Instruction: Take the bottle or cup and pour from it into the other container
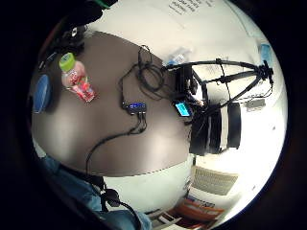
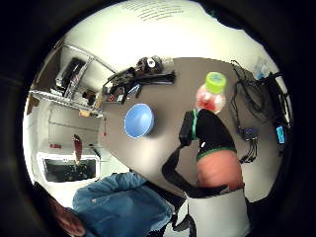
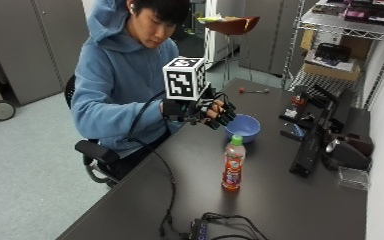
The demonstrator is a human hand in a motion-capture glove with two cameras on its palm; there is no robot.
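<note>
Nothing of the pour is done by my reckoning: my gloved right hand [image 3: 208, 111] hovers above the table [image 3: 278, 200] with fingers loosely spread, holding nothing, while the green-capped bottle [image 3: 232, 163] stands upright, untouched, near the blue bowl [image 3: 243, 128].

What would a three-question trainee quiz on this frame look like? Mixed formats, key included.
1. True or false: the gloved right hand is gripping the bottle.
2. What colour is the bottle's cap? A) blue B) green C) red
3. Fill in: the bottle stands upright on the table, and the container waiting beyond it is a blue ____.

Key:
1. False. The hand is raised above the table with nothing in it, and the bottle stands on its own.
2. B.
3. Bowl.
</note>
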